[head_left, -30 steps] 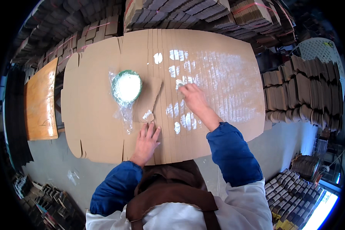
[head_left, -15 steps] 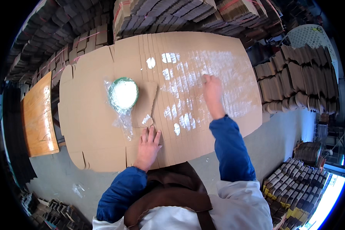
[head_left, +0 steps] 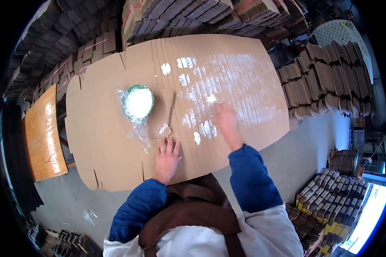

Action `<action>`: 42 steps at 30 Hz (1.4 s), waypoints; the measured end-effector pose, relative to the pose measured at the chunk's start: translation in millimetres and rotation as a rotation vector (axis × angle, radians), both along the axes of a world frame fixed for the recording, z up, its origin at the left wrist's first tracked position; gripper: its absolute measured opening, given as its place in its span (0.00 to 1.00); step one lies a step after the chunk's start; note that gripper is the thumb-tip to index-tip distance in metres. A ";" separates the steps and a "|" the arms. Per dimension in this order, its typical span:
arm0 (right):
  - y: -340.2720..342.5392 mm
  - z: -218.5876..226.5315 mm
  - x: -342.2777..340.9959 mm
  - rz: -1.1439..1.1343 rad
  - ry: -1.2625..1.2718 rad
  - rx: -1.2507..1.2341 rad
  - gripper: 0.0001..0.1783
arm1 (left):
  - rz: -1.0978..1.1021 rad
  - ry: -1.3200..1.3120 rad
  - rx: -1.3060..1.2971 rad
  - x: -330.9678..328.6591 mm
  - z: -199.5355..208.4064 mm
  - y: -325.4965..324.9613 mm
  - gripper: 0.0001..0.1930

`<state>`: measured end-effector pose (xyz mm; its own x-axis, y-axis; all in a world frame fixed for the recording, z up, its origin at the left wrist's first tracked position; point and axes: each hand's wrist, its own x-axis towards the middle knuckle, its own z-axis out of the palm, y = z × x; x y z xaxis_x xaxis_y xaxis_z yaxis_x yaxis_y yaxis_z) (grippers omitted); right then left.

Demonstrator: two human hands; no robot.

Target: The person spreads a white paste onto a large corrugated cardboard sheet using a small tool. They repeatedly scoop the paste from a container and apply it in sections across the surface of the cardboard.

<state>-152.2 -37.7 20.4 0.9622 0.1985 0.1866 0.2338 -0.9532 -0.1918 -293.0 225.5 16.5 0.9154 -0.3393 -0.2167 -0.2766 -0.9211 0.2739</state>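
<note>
A large sheet of brown cardboard (head_left: pixel 103 158) lies in front of me, with a row of overlapping cardboard edges (head_left: pixel 201 81) across its middle and right, smeared with white paste. My right hand (head_left: pixel 227 122), blurred by motion, is closed over these edges; a whitish tip shows at its fingers, but what it holds is unclear. My left hand (head_left: pixel 166 158) rests flat, fingers spread, on the near part of the cardboard. Just beyond its fingertips is a torn cardboard piece (head_left: pixel 161 107) with a white smear. Left of that stands a green bowl (head_left: pixel 125 105) of white paste, crumpled clear plastic (head_left: pixel 139 135) around it.
Tied stacks of cardboard (head_left: pixel 180 15) line the far side. More cardboard stacks (head_left: pixel 326 81) stand at right, near a pale perforated plastic item (head_left: pixel 341 34). An orange-brown board (head_left: pixel 45 132) leans at left. Bundled stacks (head_left: pixel 330 197) sit at lower right, and plastic scraps (head_left: pixel 89 217) lie on the floor.
My right hand has swept left and nearer across the pasted edges. The left hand stays on the cardboard in about the same place. The whole view has shifted slightly.
</note>
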 end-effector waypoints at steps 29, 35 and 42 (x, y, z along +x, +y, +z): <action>20.9 32.3 -126.5 0.229 0.303 0.390 0.21 | -0.045 -0.047 0.030 0.8 5.8 0.8 0.35; 7.3 40.5 -117.0 0.115 0.388 0.265 0.20 | -0.036 -0.046 0.038 -1.1 1.3 0.5 0.34; -35.8 40.7 -98.8 0.056 0.322 0.258 0.16 | -0.023 -0.041 0.039 2.7 1.2 -5.2 0.36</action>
